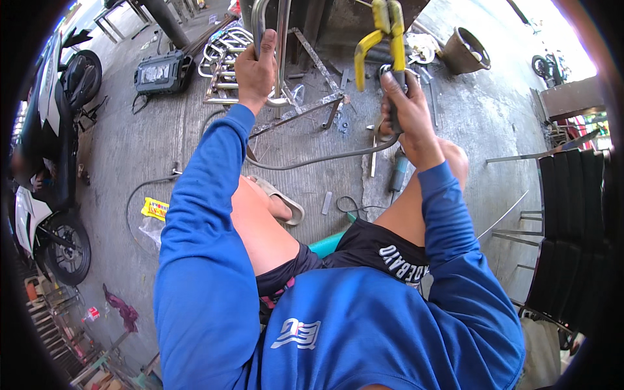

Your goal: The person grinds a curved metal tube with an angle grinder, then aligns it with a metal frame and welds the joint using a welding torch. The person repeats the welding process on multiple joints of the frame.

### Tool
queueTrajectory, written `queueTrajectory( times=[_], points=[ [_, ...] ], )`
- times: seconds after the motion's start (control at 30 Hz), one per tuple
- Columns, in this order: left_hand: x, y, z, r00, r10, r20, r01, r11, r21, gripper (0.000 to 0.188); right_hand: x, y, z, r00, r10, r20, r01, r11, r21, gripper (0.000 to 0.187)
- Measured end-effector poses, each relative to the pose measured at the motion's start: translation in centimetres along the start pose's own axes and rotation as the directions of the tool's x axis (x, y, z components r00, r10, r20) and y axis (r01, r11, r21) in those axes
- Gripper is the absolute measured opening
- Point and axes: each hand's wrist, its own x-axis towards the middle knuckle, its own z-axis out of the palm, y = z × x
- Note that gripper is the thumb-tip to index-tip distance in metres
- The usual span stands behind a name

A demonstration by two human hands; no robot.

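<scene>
Over my feed I see the left grip [258, 75] wrapped around a bent metal tube [259, 23] and the right grip [409, 107] clenched on a yellow-headed tool [397, 44], apart to the tube's right, both long axes running forward, roughly alongside.

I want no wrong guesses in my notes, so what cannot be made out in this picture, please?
In the head view:
Upper part of the metal tube in the left hand: cut off by the top edge.
Top of the yellow tool in the right hand: cut off by the same edge.
Contents of the brown bucket: too small to identify.
Details of the distant motorcycle: too small.
</scene>
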Motion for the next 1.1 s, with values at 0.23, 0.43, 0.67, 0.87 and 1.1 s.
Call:
queueTrajectory(
  times=[0.23, 0.43, 0.67, 0.87, 1.1],
  points=[
    [0.0, 0.9, 1.0, 0.996, 0.019, -0.091, -0.015, 0.999, 0.043, 0.055, 0.6, 7.5, -1.1, 0.998, 0.061, 0.011, -0.054, 0.943, -0.328, 0.073],
    [1.5, -0.9, 1.6, 0.974, -0.173, -0.146, 0.174, 0.985, -0.008, 0.054, 0.0, 10.0, -1.7, 0.982, -0.186, 0.035, 0.172, 0.8, -0.575, 0.124],
    [2.0, -5.0, 2.2, 0.922, -0.254, -0.293, 0.298, 0.948, 0.113, 0.053, 0.0, 12.7, 0.8, 0.989, -0.147, 0.023, 0.129, 0.772, -0.622, 0.123],
    [1.1, -5.9, 2.7, 0.97, -0.074, -0.233, 0.159, 0.916, 0.367, 0.06, 1.3, 13.3, 1.3, 0.993, -0.109, 0.04, 0.107, 0.724, -0.681, 0.117],
    [3.0, -4.1, 2.3, 0.938, -0.153, -0.311, 0.201, 0.971, 0.127, 0.055, 1.3, 13.9, 1.0, 0.99, -0.137, 0.043, 0.132, 0.745, -0.654, 0.117]
  ],
)
